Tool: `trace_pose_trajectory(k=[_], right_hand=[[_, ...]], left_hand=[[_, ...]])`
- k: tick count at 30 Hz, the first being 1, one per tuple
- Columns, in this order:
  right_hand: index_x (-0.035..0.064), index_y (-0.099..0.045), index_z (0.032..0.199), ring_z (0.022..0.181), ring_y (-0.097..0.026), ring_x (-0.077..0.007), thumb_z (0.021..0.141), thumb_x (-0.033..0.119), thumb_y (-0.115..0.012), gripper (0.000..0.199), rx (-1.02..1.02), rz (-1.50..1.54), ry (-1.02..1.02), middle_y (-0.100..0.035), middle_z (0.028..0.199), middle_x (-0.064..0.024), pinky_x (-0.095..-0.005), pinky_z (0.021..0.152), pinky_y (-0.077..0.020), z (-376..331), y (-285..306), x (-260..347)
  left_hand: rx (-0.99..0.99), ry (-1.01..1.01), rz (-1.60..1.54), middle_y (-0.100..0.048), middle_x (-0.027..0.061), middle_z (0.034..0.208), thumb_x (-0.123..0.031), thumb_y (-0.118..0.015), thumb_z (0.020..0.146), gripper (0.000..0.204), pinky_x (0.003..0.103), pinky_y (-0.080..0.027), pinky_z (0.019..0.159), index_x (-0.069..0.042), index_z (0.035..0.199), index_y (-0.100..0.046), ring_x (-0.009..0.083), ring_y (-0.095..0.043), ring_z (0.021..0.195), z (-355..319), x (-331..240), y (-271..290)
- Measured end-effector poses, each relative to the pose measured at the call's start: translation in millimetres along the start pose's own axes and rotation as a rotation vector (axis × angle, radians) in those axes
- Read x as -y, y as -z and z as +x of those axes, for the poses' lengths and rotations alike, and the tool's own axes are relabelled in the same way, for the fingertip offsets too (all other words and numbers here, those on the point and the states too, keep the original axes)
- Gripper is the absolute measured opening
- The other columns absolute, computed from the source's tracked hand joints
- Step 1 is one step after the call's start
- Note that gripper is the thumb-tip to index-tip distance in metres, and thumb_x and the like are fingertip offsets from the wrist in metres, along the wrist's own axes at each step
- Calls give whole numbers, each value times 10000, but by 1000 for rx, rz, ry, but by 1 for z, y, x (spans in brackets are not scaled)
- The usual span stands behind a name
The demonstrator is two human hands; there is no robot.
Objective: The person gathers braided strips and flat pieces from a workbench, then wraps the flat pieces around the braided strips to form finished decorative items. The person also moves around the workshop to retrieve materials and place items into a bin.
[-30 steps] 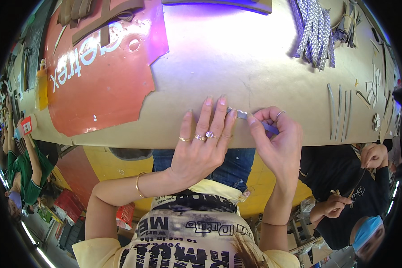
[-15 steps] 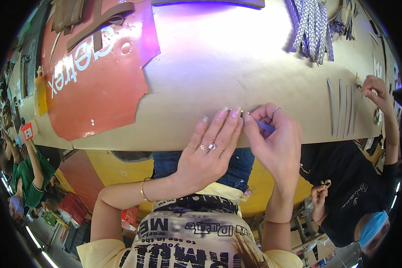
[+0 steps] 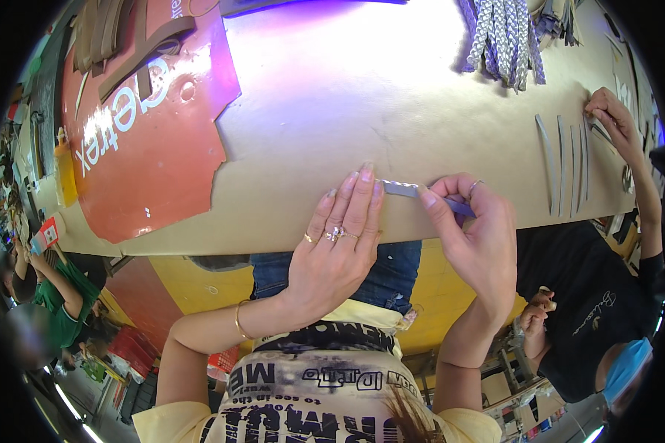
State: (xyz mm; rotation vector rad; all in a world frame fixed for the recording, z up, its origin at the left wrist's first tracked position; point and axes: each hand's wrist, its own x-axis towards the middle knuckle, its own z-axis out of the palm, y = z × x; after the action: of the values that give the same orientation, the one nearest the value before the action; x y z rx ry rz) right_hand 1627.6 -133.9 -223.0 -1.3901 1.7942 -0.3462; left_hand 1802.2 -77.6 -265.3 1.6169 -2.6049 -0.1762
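So the surface point(image 3: 391, 96) is a big tan cardboard-looking top, pretty glary in the middle. On the left there's a ragged-edged orange-red sheet point(image 3: 151, 159) lying flat with a few brown strips point(image 3: 118, 44) on top of it. Far edge has a bunch of braided grey-white cords point(image 3: 504, 38), and off to the right a row of thin grey strips point(image 3: 565, 166) side by side.

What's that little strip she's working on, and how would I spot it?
Start at the long tan table and follow its near edge to the middle, where the left hand and right hand meet. The small grey strip lies between their fingertips. Unlike the strips on the right, it lies crosswise, alone.
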Motion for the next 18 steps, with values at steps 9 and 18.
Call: trace_pose_trajectory(k=[9, 18], right_hand=[[43, -683, 801, 447, -540, -197, 839, 202, -681, 164, -14, -41, 11, -578, 540, -82, -321, 482, -399, 0, -1, 3], [45, -683, 802, 451, -549, -202, 837, 207, -685, 166, -17, -61, -11, -594, 550, -75, -324, 490, -411, 0, -1, 6]], left_hand=[[-11, 6, -10, -464, 147, 1421, -136, -557, 849, 482, 381, -341, 1103, -64, 1325, -544, 253, -477, 1297, 2, -1, 1], [-9, 0, 9, -462, 185, 1411, -112, -570, 836, 490, 405, -382, 1073, -144, 1325, -565, 288, -513, 1258, 4, -4, 3]])
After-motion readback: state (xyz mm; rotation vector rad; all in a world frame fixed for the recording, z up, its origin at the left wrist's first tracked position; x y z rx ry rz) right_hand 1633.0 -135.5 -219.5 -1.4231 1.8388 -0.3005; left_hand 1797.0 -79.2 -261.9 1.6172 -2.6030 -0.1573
